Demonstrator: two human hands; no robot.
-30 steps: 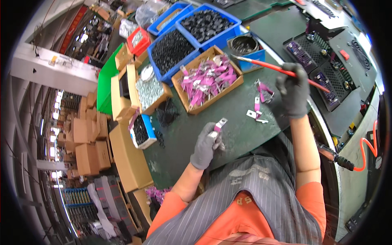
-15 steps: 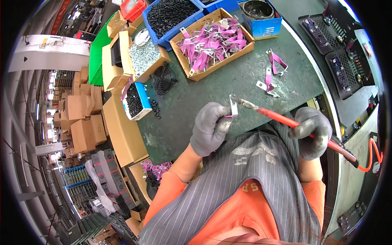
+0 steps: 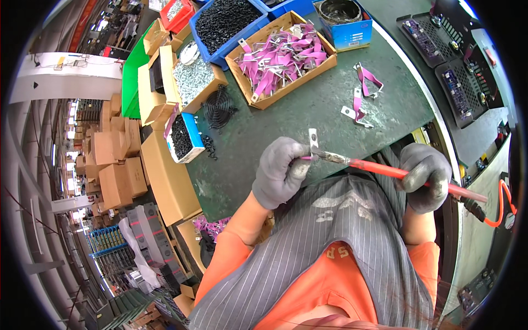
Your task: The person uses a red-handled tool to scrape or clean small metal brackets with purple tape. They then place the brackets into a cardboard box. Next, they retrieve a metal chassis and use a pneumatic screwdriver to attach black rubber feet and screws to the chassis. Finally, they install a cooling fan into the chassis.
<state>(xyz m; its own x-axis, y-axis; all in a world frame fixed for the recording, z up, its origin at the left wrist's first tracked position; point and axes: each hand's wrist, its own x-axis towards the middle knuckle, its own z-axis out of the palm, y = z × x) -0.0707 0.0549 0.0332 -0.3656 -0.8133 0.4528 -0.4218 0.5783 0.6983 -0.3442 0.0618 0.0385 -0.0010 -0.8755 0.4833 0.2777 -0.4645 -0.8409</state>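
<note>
Red brush (image 3: 379, 168) in right grip (image 3: 425, 177), white print (image 3: 356, 39) on blue box (image 3: 342, 33)

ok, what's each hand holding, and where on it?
Left hand: metal-ended purple strip, pinched at its purple part. Right hand: red-handled brush, gripped around the handle.

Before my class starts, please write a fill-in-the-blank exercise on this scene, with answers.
The left hand pinches a metal-ended strip, while the red-handled tool is in the ____ hand.
The right hand wears a grey ____.
Purple strips lie heaped in an open box made of ____.
The round black grille lies to the ____ of that box, as the person sees it.
Missing words: right; glove; cardboard; left.
</note>
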